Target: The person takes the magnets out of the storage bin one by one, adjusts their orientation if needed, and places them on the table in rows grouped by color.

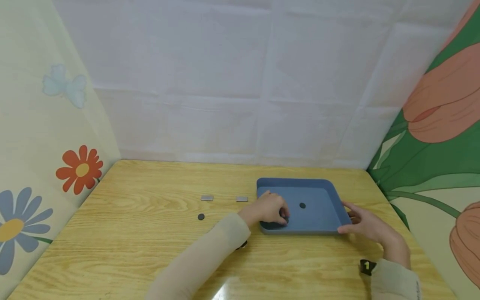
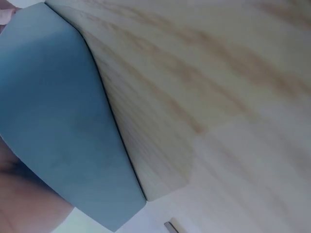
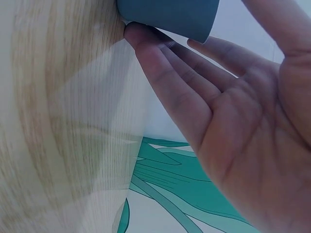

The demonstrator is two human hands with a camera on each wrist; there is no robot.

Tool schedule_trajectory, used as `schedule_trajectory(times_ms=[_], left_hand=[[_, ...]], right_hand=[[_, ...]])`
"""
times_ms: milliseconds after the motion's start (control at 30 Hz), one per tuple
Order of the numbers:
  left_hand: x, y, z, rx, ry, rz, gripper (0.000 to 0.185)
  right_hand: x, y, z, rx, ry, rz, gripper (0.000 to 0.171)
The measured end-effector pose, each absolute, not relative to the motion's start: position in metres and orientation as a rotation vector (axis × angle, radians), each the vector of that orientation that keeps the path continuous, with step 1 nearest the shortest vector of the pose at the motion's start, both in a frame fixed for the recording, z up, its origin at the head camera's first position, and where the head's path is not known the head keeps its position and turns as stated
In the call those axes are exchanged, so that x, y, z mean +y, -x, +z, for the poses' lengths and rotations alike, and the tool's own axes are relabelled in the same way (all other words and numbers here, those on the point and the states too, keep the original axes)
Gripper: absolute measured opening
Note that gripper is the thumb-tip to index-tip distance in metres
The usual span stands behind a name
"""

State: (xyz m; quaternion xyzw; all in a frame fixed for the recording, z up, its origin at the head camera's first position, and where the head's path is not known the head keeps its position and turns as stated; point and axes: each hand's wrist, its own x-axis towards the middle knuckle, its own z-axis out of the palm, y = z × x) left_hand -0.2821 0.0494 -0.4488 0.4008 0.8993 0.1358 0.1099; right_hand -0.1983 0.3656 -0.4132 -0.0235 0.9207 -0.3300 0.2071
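Wood table [image 1: 150,250]: bears everything.
Right hand [image 1: 365,227]: straight fingers press the tray's near right corner.
Left hand [image 1: 268,209]: curled, pinching a black disc [image 1: 283,219] inside the tray.
Blue tray [image 1: 296,183]: at two o'clock; long axis nine-to-three.
Second disc [image 1: 302,205]: tray centre.

Left hand's [image 1: 269,208] fingertips and whatever they pinch, hidden inside blue tray [image 1: 330,196].

tray [image 1: 330,189]: matt blue plastic | table [image 1: 150,250]: glossy wood grain
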Motion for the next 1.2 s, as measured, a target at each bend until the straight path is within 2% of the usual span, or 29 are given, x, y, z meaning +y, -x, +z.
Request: schedule_trajectory(times_ms=[233, 733, 1200], left_hand=[[0.049, 0.28, -0.448, 2.631, -1.155, 0.439, 0.006], [0.047, 0.282, -0.445, 2.676, -1.145, 0.522, 0.009], [0.035, 0.285, -0.423, 2.711, -1.25, 0.588, 0.009]], right_hand=[[0.365, 0.199, -0.413, 2.57, 0.051, -0.892, 0.107], [0.365, 0.2, -0.413, 2.568, 0.047, -0.888, 0.108], [0.366, 0.199, -0.411, 2.528, 0.046, -0.909, 0.107]])
